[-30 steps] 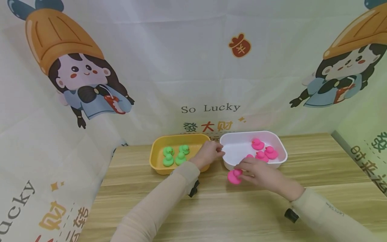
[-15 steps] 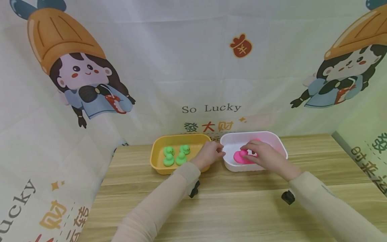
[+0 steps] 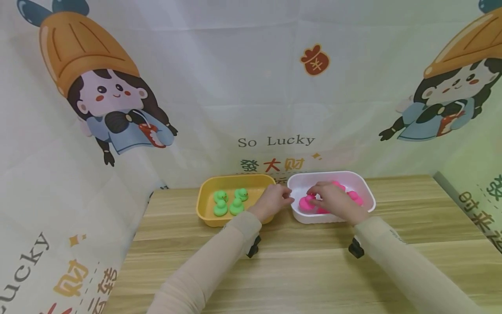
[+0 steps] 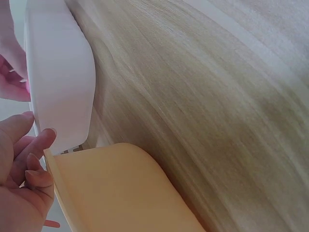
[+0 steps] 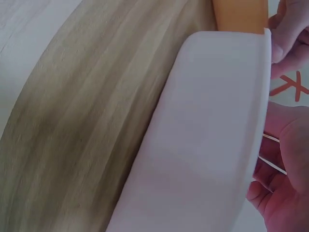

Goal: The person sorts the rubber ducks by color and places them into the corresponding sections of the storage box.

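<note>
My right hand [image 3: 333, 198] reaches into the white tub [image 3: 371, 207] and pinches a pink toy duck [image 3: 306, 203] by its head, near the tub's left end. More pink toy ducks lie in that tub, some partly covered by the hand. The left hand [image 3: 270, 201] is over the right end of the yellow tub [image 3: 201, 209]; its thumb and forefinger pinch the white tub's left rim, as the left wrist view shows. Several green toy ducks [image 3: 236, 206] sit in the yellow tub. In the right wrist view the white tub's wall hides the pink ducks.
Both tubs stand side by side at the back of a wooden table [image 3: 298, 270], close to a printed cloth backdrop [image 3: 219, 87]. Cloth also hangs at the left and right. A small black device [image 3: 356, 247] sits under the right wrist, another [image 3: 254, 247] under the left.
My right hand has carried the pink duck from in front of the white tub over its rim and into it, then slightly left. The left hand stays at the rim.
</note>
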Tool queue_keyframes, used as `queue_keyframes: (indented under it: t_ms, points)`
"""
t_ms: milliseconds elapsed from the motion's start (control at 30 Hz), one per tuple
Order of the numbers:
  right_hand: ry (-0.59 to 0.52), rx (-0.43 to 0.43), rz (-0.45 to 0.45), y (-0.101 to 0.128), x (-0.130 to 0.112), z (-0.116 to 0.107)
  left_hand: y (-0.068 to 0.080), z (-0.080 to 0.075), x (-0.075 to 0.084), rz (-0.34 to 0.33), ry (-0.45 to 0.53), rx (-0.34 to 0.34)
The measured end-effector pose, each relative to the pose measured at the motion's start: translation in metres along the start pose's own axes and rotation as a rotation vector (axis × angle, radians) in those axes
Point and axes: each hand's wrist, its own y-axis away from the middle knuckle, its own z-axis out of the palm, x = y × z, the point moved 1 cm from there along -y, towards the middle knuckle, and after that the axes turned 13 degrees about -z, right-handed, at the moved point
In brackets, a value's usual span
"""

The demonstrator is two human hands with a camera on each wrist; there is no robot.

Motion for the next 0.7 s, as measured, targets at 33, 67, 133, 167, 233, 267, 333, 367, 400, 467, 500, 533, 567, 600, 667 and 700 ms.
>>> queue_keyframes:
  t_ms: [33,67,133,167,233,267,333,367,400,467,500,533,567,600,667,700]
  points:
    - [-0.001,-0.014,0.007,-0.001,0.0,0.002,0.0,0.0,0.0,0.0,-0.002,0.001]
    - [-0.001,-0.029,0.014,-0.003,0.0,0.005,0.0,0.0,0.001,-0.002,0.0,-0.001]
    - [-0.014,-0.053,0.027,-0.005,-0.001,0.009,0.001,-0.001,0.001,-0.006,0.001,-0.002]
    - [-0.02,-0.063,0.034,-0.007,-0.001,0.011,0.001,0.0,0.001,-0.004,0.001,-0.001]
    - [-0.02,-0.078,0.041,-0.009,-0.002,0.014,0.0,0.0,0.001,0.0,0.001,0.001]
    - [-0.016,-0.084,0.044,-0.009,-0.002,0.015,0.0,0.0,0.001,0.002,0.003,0.001]
    - [-0.011,-0.088,0.042,-0.01,-0.002,0.017,0.0,0.0,0.0,0.004,0.003,0.001]
    - [-0.006,-0.087,0.039,-0.011,-0.002,0.017,0.0,0.0,0.0,0.006,0.005,0.001]
    - [-0.002,-0.087,0.039,-0.011,-0.003,0.018,0.0,0.001,0.0,0.005,0.006,0.0]
    - [0.004,-0.086,0.037,-0.011,-0.003,0.018,0.0,0.0,0.0,0.005,0.011,-0.003]
    - [0.007,-0.086,0.036,-0.011,-0.003,0.019,0.0,0.0,0.0,0.004,0.011,-0.003]
    - [0.006,-0.085,0.038,-0.011,-0.004,0.019,0.0,0.0,0.001,0.005,0.012,0.0]
    - [0.005,-0.086,0.038,-0.012,-0.004,0.019,0.001,0.0,0.001,0.007,0.011,0.001]
    - [0.003,-0.086,0.041,-0.012,-0.004,0.019,0.001,0.0,0.001,0.009,0.009,0.004]
    - [0.004,-0.083,0.037,-0.012,-0.003,0.02,0.001,0.0,0.0,0.008,0.008,0.008]
    - [0.004,-0.08,0.034,-0.012,-0.003,0.02,0.001,0.0,0.0,0.006,0.007,0.009]
